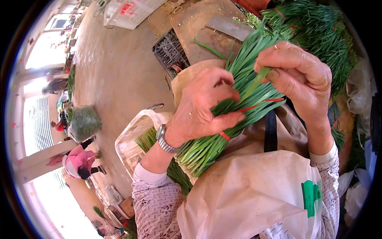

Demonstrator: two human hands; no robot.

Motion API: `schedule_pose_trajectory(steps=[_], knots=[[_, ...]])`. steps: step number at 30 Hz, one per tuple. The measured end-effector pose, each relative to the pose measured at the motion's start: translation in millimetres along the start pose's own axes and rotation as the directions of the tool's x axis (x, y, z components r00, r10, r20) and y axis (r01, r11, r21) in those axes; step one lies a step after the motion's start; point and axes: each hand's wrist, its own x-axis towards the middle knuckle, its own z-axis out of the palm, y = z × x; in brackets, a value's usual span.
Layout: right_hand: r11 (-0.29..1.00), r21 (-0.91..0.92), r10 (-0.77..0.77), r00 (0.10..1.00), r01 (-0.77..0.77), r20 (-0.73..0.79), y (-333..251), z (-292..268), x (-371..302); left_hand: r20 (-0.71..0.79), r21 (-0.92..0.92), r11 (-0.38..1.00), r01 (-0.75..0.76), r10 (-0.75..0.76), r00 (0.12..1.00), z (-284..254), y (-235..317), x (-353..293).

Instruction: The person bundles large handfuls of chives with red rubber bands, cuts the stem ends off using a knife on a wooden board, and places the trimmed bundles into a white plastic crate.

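Note:
A thick bunch of green garlic chives (250, 85) lies slantwise across my lap, with red bands around it. My left hand (205, 105), with a metal watch at the wrist, rests over the bunch's stem side. Its thumb presses near a red band, while the curled fingers are partly blurred. On the right, my right hand (300, 75) pinches a flat, pale green leaf (256, 84) between thumb and forefinger, just above the bunch. The leaf's lower end runs down among the other leaves, so I cannot tell whether it is loose.
Banded green bunches (318, 44) are heaped at the upper right. A white plastic basket (133, 133) holding more chives stands left of my lap. Ahead are a black crate (171, 51) and a metal blade-like plate (229, 28) on a board. A person in pink (81, 161) bends at the far left.

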Motion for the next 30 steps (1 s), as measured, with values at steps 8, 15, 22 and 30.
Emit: schedule_pose_trajectory(steps=[8, 15, 22, 30], knots=[[0.969, 0.202, 0.151, 0.988, -0.143, -0.024, -3, 15, -2, 0.138, -0.009, 0.999, -0.05, 0.051, 0.989, 7, -5, -18], [0.981, -0.195, 0.01, 0.996, 0.007, 0.087, 25, 7, -63, 0.049, -0.096, 0.994, -0.045, 0.05, 0.998, -1, -5, -47], [0.984, -0.178, 0.031, 0.992, -0.009, 0.124, 30, 16, -81, -0.015, -0.304, 0.942, 0.14, -0.152, 0.988, -6, -2, -73], [0.977, -0.207, -0.02, 0.991, 0.046, 0.129, 34, 20, -88, -0.156, -0.494, 0.842, 0.218, -0.332, 0.93, -34, 26, -84]])
